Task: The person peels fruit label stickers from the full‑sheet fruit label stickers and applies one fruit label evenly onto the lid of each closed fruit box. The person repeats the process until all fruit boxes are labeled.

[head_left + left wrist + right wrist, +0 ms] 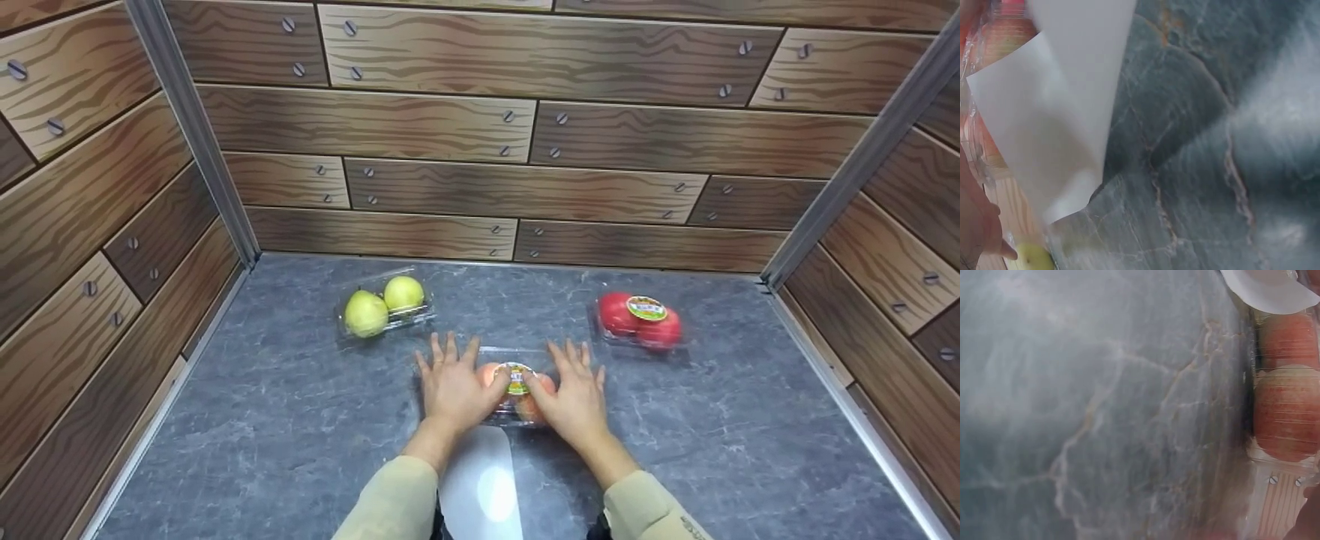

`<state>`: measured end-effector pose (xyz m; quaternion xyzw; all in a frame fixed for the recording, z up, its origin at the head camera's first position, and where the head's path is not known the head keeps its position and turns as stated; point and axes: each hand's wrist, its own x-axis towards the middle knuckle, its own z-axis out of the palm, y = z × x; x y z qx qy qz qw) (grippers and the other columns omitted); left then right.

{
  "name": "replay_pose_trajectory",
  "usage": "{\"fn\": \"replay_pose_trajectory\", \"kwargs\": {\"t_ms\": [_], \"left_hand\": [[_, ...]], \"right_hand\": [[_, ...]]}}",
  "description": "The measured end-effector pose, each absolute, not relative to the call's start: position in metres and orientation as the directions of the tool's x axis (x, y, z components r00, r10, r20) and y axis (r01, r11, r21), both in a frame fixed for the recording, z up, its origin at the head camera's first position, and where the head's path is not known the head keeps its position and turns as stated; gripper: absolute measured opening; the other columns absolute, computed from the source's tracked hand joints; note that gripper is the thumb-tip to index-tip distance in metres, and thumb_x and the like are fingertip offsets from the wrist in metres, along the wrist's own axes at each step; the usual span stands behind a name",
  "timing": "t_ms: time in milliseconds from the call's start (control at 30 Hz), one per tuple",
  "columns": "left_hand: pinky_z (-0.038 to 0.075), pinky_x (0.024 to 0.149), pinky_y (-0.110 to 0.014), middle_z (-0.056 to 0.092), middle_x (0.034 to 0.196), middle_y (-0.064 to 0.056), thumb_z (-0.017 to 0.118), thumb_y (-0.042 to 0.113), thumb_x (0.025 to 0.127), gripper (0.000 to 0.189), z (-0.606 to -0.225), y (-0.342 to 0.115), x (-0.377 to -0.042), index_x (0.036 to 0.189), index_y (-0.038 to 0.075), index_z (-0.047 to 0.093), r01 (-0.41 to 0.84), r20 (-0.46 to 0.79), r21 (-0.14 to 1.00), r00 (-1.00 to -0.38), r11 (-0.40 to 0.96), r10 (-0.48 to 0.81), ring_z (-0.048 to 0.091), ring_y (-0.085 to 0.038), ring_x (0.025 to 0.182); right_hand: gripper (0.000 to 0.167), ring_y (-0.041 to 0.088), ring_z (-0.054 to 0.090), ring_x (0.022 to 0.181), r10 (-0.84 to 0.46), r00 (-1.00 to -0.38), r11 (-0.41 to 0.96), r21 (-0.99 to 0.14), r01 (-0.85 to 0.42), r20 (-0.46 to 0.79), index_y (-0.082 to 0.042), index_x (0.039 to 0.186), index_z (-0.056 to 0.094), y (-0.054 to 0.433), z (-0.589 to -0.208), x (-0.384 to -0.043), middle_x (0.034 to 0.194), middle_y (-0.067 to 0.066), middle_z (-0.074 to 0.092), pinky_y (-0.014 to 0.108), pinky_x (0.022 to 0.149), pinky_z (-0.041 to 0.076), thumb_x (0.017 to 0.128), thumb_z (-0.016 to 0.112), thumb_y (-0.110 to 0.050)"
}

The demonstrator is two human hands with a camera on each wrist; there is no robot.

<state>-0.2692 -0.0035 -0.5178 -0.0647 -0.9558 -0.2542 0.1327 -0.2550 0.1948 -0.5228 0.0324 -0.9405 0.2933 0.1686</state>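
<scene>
A clear plastic box of reddish apples lies at the front middle, with an oval coloured label on its lid. My left hand rests over its left end, fingers spread and pointing away, thumb reaching in to the label. Over the right end lies my right hand in the same way, its thumb at the label's other side. Both sets of fingers are straight. A glossy white strip with a rounded end runs from the box's near edge between my forearms; in the left wrist view it covers part of the box.
Back left stands a clear box with yellow-green pears. Another clear box with red round fruit and a similar label sits back right. Wood-patterned walls enclose the grey marbled tabletop at the back and both sides.
</scene>
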Motion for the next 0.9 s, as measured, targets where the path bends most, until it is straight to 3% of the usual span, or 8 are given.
{"fn": "replay_pose_trajectory", "kwargs": {"t_ms": [900], "left_hand": [[0.015,0.122,-0.075,0.043,0.16,-0.031,0.058,0.074,0.088,0.091,-0.5225,-0.005,-0.2658,0.157,0.016,0.054,0.185,0.276,0.428,-0.959,0.885,0.067,0.025,-0.056,0.154]], "right_hand": [[0.083,0.05,0.025,0.156,0.041,-0.948,0.839,-0.527,-0.139,0.316,-0.002,0.151,0.056,0.1938,-0.5263,-0.254,0.162,0.03,0.04,0.075,0.122,0.014,0.092,0.073,-0.058]]}}
